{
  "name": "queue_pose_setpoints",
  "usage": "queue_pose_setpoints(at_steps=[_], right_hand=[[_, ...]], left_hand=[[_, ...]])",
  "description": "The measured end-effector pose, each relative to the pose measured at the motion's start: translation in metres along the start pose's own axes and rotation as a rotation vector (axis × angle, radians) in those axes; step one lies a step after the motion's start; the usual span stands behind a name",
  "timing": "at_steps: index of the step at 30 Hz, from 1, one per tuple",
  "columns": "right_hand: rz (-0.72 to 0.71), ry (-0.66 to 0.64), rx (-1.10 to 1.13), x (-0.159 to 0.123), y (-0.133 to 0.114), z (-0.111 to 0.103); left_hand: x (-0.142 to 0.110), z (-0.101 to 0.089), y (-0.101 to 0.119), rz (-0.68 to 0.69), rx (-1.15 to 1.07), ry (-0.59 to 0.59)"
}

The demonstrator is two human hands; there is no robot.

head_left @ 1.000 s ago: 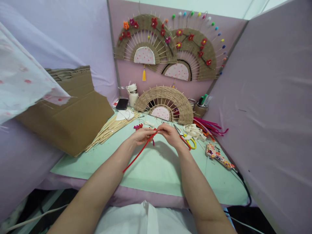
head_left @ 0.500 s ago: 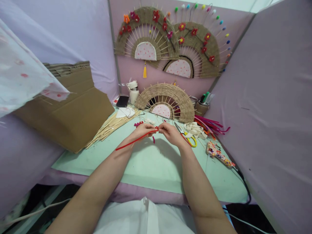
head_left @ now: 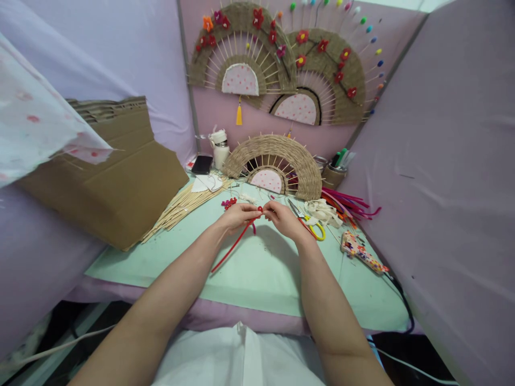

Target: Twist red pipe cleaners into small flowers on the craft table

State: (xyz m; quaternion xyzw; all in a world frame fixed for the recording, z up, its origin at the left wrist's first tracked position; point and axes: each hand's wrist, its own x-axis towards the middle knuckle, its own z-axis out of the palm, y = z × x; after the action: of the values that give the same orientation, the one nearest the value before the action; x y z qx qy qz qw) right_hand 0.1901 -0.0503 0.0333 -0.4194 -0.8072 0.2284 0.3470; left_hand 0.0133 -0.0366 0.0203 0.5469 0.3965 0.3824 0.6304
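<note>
A red pipe cleaner point(head_left: 233, 246) is pinched at its upper end between my two hands, where it curls into a small loop. Its long tail slants down and left over the table. My left hand point(head_left: 238, 215) is closed on it near the curl. From the other side, the fingertips of my right hand point(head_left: 277, 215) are pressed on the curled end. A short magenta piece point(head_left: 254, 229) shows just under the fingers. Beyond my left hand lies a cluster of small red and magenta curled pieces point(head_left: 229, 203).
Scissors point(head_left: 316, 229), cream scraps point(head_left: 323, 213) and a glue gun point(head_left: 362, 253) lie to the right, with magenta pipe cleaners point(head_left: 350, 202) behind. A twine-wrapped fan point(head_left: 277, 147) stands at the back. Bamboo sticks point(head_left: 177, 212) and cardboard point(head_left: 112, 187) are left.
The pipe cleaner's tail has swung down and right, away from my left forearm. The curl between my fingers has turned; both hands stay in nearly the same place.
</note>
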Motion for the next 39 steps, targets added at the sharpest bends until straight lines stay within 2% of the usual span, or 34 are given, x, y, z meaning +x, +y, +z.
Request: queue_pose_setpoints(at_steps=[5,11,14,18,23,25,28,32,39], right_hand=[[0.032,0.062,0.090,0.000,-0.002,0.003],[0.153,0.141,0.145,0.004,-0.002,0.010],[0.184,0.174,0.160,0.006,-0.001,0.014],[0.209,0.195,0.174,0.006,0.001,0.018],[0.250,0.261,0.227,0.007,0.002,0.022],[0.257,0.257,0.330,0.007,0.002,0.020],[0.220,0.231,0.448,0.006,0.000,0.014],[0.162,0.242,0.318,0.005,-0.002,0.008],[0.080,0.253,0.132,0.004,-0.004,0.006]], left_hand=[[0.001,0.003,-0.001,0.016,-0.076,0.058],[0.005,0.008,-0.004,0.200,-0.052,0.137],[0.008,0.008,-0.008,0.238,-0.061,0.148],[0.009,0.008,-0.009,0.208,-0.074,0.147],[0.006,0.011,-0.005,0.204,0.026,0.216],[0.005,0.011,-0.005,0.153,-0.037,0.210],[0.004,0.009,-0.004,0.049,-0.213,0.118],[0.003,0.007,-0.002,-0.014,-0.333,0.038],[0.001,0.011,0.000,-0.029,-0.372,0.081]])
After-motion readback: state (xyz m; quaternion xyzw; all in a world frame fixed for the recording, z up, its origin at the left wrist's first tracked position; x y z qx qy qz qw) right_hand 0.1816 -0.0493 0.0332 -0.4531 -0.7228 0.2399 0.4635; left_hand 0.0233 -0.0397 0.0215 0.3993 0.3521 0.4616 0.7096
